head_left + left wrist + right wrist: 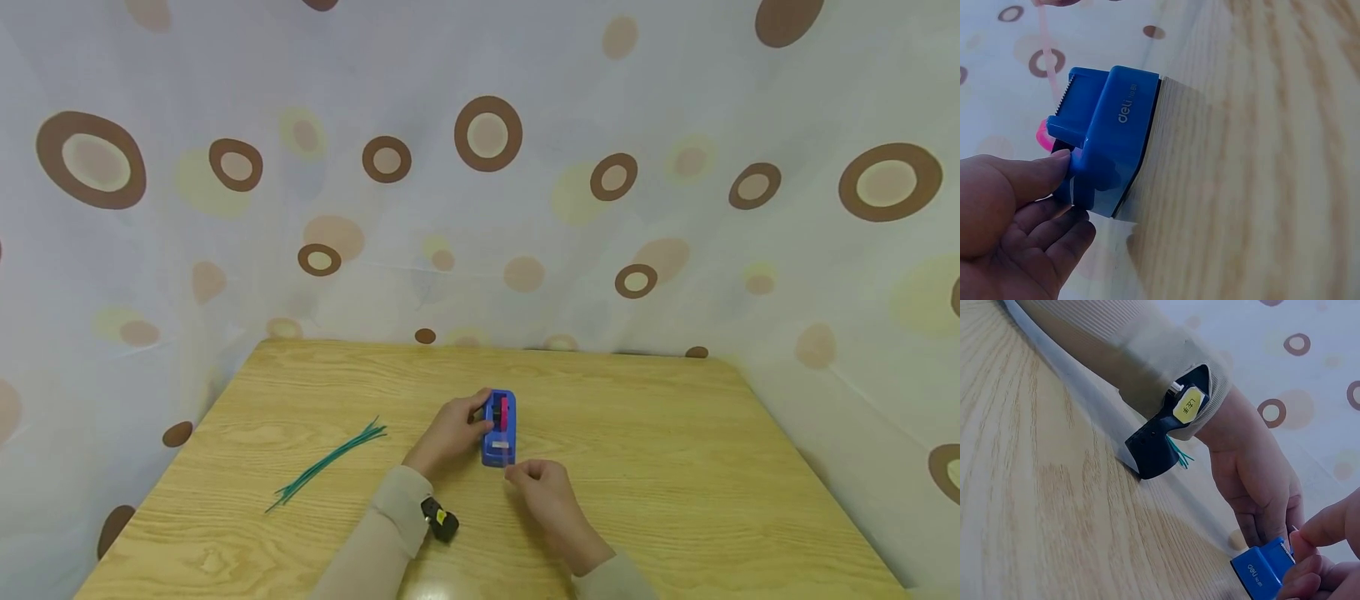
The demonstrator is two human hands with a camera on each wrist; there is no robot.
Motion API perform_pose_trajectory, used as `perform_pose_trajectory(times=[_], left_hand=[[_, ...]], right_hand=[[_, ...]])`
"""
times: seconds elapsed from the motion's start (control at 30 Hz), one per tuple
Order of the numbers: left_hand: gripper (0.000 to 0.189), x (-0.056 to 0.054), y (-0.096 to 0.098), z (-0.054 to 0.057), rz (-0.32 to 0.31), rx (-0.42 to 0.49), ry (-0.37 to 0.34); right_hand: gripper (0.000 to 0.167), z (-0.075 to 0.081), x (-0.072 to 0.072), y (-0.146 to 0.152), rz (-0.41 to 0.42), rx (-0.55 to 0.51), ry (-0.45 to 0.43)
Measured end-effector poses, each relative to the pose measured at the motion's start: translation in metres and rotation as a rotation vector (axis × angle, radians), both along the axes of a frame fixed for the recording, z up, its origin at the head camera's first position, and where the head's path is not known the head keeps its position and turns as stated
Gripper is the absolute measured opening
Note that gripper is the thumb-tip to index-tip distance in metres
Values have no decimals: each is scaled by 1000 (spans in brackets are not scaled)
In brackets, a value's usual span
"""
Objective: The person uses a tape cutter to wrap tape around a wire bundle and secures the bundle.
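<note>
A blue tape dispenser (512,437) with a pink roll (504,412) stands on the wooden table. My left hand (450,429) grips its left side; in the left wrist view the thumb (1054,169) presses the side near the roll. A thin pink strip of tape (1049,56) runs from the roll past the serrated cutter (1065,95). My right hand (551,496), just in front of the dispenser, pinches the strip's free end between thumb and fingertips. The right wrist view shows these fingers (1322,528) close to the cutter edge, partly covering the dispenser (1257,572).
To the left on the table (675,433) lies a loose bundle of thin teal strands (330,462). A black wrist camera (441,521) sticks out from the left sleeve. Behind the table hangs a pale curtain (555,308) with brown circles.
</note>
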State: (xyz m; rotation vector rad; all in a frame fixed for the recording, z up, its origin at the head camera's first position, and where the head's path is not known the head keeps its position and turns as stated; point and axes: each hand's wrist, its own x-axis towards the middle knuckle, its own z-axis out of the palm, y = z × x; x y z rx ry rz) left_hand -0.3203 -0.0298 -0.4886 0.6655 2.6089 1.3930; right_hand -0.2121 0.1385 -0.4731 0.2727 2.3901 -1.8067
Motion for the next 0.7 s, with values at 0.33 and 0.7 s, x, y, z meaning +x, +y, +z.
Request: perform_pose_trajectory(times=[0.33, 0.7], left_hand=[[58, -2, 1, -1, 3, 4, -2], [58, -1, 1, 0, 4, 8, -12]], right_hand=[[22, 0, 10, 0, 15, -2, 44], [22, 4, 21, 2, 47, 23, 12]])
